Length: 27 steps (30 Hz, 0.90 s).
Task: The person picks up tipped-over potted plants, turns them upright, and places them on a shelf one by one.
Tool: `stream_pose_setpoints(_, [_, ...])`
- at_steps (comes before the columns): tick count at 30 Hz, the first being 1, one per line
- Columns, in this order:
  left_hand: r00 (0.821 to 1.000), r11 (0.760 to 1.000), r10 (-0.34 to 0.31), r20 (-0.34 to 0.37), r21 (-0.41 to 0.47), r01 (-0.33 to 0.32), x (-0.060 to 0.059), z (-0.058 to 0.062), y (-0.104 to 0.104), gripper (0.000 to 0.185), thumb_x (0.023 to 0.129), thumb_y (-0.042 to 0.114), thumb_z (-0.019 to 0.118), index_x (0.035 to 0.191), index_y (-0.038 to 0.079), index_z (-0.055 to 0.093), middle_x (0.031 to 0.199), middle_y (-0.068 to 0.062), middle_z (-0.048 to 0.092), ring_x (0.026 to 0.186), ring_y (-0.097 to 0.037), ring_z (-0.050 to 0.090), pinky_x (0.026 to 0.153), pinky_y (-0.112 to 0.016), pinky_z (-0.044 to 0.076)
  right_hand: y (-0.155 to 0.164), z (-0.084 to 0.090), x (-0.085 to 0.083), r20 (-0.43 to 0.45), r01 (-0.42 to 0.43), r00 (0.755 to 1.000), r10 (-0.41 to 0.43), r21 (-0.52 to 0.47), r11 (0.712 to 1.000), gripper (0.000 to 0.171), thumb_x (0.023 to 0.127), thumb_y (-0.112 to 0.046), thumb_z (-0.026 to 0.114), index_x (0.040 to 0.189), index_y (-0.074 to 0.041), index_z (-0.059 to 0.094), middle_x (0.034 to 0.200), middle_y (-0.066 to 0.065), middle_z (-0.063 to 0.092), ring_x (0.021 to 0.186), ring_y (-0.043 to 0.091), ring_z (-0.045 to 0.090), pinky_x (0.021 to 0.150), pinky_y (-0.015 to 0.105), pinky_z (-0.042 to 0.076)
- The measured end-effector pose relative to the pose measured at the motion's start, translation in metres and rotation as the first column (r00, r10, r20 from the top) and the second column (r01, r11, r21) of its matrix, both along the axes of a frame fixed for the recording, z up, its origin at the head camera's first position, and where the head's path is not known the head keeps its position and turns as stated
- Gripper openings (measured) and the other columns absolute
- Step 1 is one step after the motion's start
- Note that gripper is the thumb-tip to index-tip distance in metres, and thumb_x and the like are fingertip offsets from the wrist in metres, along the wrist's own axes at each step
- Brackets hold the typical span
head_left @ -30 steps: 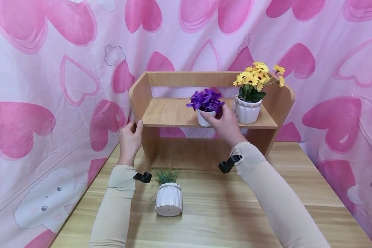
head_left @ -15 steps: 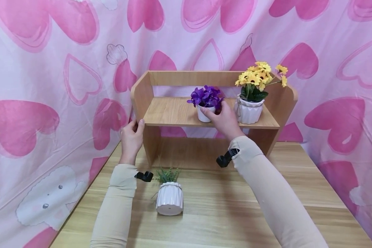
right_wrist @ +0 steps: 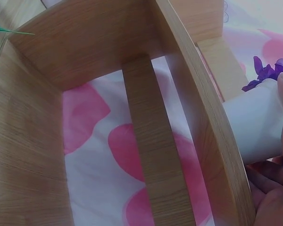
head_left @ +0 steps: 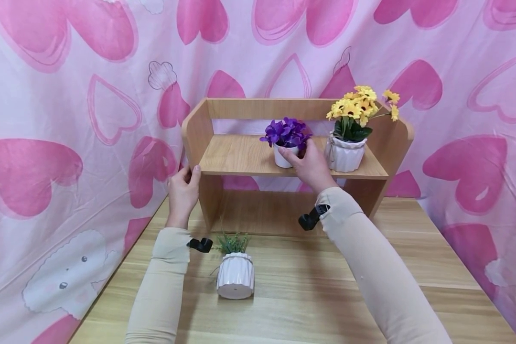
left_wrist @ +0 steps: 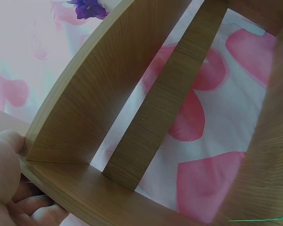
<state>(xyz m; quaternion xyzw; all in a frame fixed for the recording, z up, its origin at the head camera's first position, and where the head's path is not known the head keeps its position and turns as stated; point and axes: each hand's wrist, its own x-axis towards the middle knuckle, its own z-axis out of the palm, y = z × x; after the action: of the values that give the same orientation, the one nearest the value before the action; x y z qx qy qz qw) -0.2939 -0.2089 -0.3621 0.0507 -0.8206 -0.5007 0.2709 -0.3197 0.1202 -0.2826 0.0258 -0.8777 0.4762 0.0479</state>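
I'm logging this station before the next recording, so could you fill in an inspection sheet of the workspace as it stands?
Surface: wooden table, carrying a wooden shelf unit.
Job's things: purple flower pot upright on the shelf board.
Clutter: yellow flower pot beside it; green plant pot on the table.
Grippers: right hand holds the purple flower pot; left hand grips the shelf's left side panel.
Cables: nothing seen.
Surroundings: pink heart-print cloth behind and at the sides.

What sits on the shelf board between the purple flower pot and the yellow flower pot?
In the head view, only the right hand fills that stretch: it grips the purple flower pot, its back close beside the yellow flower pot.
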Motion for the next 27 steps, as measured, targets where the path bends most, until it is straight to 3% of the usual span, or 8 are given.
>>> stream_pose_setpoints(6, [1.0,1.0,0.001,0.022,0.015,-0.002,0.0,-0.001,-0.001,0.053,0.111,0.042,0.059,0.15,0.006,0.064,0.147,-0.022,0.067,0.132,-0.037,0.068,0.114,-0.054,0.055,0.001,-0.004,0.0,-0.027,-0.011,1.0,0.01,-0.028,1.0,0.102,0.096,-0.069,0.067,0.168,-0.008,0.029,0.174,0.017,0.038,0.161,0.035,0.038,0.132,0.053,0.033])
stream_pose_setpoints(16, [1.0,1.0,0.005,0.003,0.001,-0.005,-0.002,-0.002,0.0,0.051,0.11,0.041,0.059,0.144,0.004,0.068,0.142,-0.023,0.07,0.126,-0.036,0.07,0.11,-0.053,0.057,0.012,-0.014,0.014,-0.079,-0.062,0.996,0.051,-0.141,0.988,0.097,0.099,-0.056,0.073,0.172,-0.014,0.024,0.172,0.016,0.043,0.156,0.033,0.048,0.125,0.046,0.045])
stream_pose_setpoints(21, [1.0,1.0,0.007,-0.015,-0.006,-0.007,-0.003,-0.001,0.0,0.051,0.11,0.041,0.06,0.142,0.003,0.07,0.14,-0.023,0.071,0.123,-0.035,0.071,0.108,-0.054,0.059,0.017,-0.018,0.024,-0.121,-0.066,0.992,0.043,-0.188,0.98,0.093,0.1,-0.05,0.075,0.171,-0.011,0.028,0.166,0.016,0.05,0.153,0.032,0.052,0.124,0.045,0.046])
stream_pose_setpoints(27, [0.999,1.0,0.012,-0.046,-0.004,-0.013,-0.002,-0.001,0.001,0.046,0.11,0.037,0.061,0.135,0.0,0.073,0.132,-0.025,0.074,0.116,-0.036,0.072,0.104,-0.054,0.059,0.023,-0.022,0.038,-0.171,-0.09,0.983,0.06,-0.175,0.98,0.087,0.101,-0.048,0.074,0.168,-0.008,0.034,0.163,0.017,0.054,0.15,0.033,0.055,0.124,0.047,0.046])
